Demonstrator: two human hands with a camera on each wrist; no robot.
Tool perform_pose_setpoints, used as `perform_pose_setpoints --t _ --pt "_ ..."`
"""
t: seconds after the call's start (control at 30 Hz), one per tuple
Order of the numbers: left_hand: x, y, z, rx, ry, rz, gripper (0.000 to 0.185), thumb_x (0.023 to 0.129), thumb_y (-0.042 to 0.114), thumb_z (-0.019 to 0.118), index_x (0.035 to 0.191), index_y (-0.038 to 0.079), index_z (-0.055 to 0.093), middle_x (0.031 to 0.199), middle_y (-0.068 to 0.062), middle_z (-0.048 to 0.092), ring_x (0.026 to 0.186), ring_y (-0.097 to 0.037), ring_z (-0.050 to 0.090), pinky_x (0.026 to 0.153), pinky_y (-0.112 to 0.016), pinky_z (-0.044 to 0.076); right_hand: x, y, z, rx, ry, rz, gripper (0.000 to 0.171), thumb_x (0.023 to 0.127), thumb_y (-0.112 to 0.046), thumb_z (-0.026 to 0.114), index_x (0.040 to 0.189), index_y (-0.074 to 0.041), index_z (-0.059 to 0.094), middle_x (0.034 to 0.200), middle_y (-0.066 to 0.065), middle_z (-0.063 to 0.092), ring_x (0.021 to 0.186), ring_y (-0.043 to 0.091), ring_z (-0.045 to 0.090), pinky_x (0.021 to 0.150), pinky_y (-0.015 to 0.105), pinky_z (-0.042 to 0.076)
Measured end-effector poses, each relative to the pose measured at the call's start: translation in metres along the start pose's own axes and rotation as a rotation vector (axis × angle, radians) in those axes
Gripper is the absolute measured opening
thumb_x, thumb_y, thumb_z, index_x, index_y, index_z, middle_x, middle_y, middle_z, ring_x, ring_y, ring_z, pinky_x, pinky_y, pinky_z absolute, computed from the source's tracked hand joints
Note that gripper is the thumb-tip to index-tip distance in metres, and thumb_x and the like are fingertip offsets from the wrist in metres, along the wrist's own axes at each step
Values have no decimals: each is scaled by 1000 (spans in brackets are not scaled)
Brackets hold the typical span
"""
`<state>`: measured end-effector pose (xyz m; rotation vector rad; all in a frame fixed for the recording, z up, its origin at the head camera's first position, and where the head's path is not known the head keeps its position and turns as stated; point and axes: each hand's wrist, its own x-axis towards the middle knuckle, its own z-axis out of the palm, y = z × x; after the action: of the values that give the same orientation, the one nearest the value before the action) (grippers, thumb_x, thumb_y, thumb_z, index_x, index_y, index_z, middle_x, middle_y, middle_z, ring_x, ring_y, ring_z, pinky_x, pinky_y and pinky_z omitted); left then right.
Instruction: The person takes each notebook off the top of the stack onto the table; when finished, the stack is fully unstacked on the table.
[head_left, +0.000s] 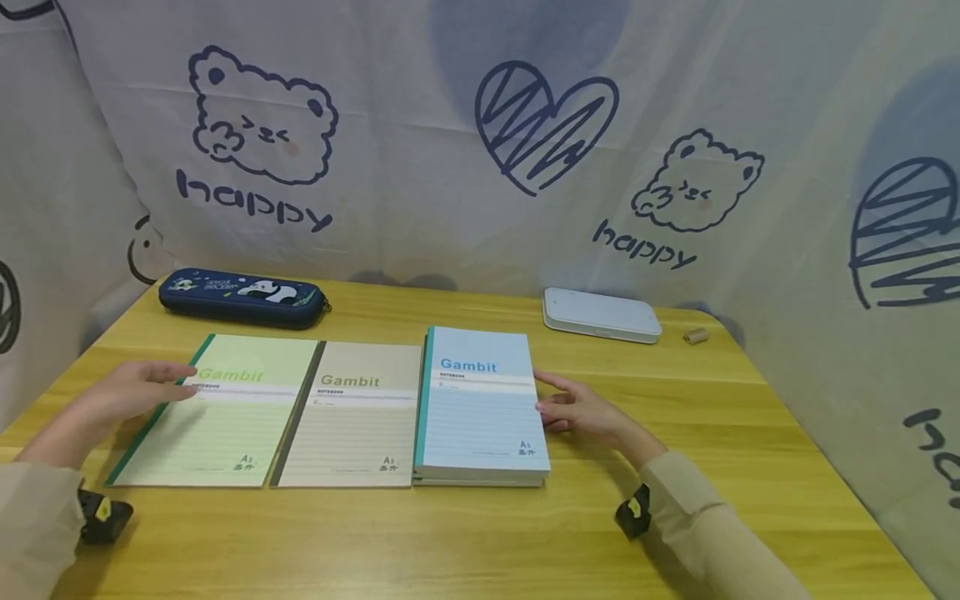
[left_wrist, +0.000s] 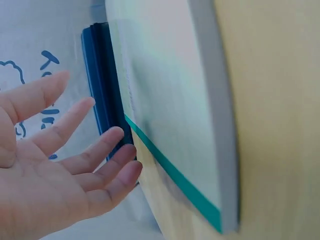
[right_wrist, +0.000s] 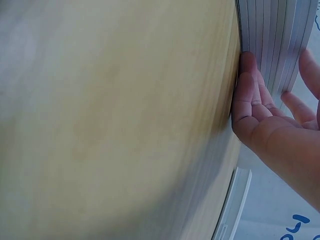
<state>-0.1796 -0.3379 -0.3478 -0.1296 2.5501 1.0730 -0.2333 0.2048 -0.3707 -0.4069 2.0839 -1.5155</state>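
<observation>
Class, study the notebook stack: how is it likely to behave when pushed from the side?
The notebook stack might slip apart in layers, since no band shows round it. It may feel heavy for its size, as several closely packed layers show at its side. It seems unlikely to tip, lying flat and wider than tall.

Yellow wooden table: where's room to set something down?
Bare: in front of the beige paper notebook; between the navy panda pencil case and white rectangular box; right of the right hand. Crowded: the row from pale green notebook to blue notebook stack.
</observation>
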Motion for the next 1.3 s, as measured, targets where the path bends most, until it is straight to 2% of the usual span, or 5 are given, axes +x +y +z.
perform_pose_setpoints --t 0.1,0.3,0.47,0.77,1.3 --pt "5 4 2 -54 45 -12 71 89 38 50 133 -13 25 132 -39 17 115 -51 23 90 -61 25 0 0 0 0 2 2 63 91 -9 50 142 0 14 102 18 58 85 18 59 78 34 48" --pt "22 9 10 -179 147 84 61 86 36 58 128 -6 41 111 -13 59 91 -18 57 71 -32 47 0 0 1 14 6 3 62 91 -8 50 142 0 14 102 17 58 84 17 59 78 34 48" --pt "23 31 21 -237 147 178 55 87 31 57 125 -7 44 106 -12 61 81 -7 60 72 -30 49 1 0 1 25 -1 -3 63 91 -9 50 142 0 13 103 18 57 84 17 59 78 33 48" --pt "15 82 44 -248 109 272 47 91 19 51 124 -12 41 115 -26 53 86 -14 61 78 -38 48 -1 1 1 30 0 -5 62 91 -8 49 141 1 13 102 17 58 83 17 59 77 33 48" --pt "31 122 85 -338 5 357 40 90 11 51 122 -12 44 114 -28 52 92 -25 59 81 -39 46 -1 0 1 43 -6 1 63 91 -7 49 141 1 13 100 14 57 83 16 58 76 32 48"
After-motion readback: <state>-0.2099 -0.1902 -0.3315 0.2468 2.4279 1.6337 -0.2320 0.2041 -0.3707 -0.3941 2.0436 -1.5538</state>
